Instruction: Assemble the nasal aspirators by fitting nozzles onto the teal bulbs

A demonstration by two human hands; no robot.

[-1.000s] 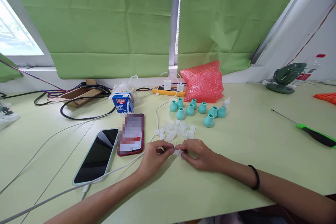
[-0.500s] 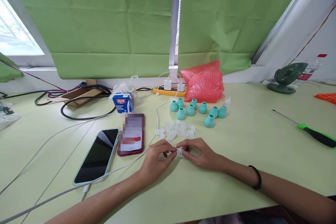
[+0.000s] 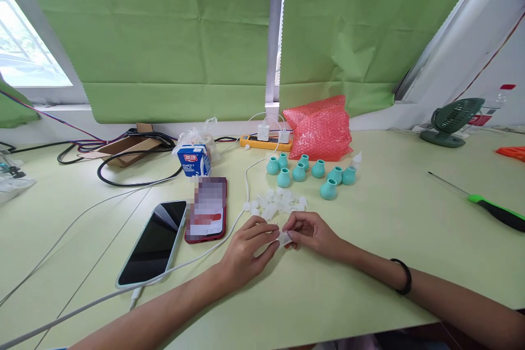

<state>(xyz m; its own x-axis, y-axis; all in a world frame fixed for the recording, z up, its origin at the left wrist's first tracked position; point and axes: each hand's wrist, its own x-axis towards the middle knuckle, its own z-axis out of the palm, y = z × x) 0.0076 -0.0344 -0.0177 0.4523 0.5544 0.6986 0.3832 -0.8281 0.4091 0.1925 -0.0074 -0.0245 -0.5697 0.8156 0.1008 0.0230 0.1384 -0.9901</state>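
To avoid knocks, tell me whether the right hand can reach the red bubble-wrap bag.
Probably, but over the teal pots standing between; the right hand also has its fingertips on a translucent piece.

The pale-green bench [image 3: 348,301] carries two phones [image 3: 153,243] at left, loose translucent pieces [image 3: 270,210] centrally, turquoise pots [image 3: 283,179] beyond them, and a screwdriver [image 3: 494,210] at right.

The blue carton [image 3: 194,162] reads "SWEET MILK DRINK" in white capitals below a red logo.
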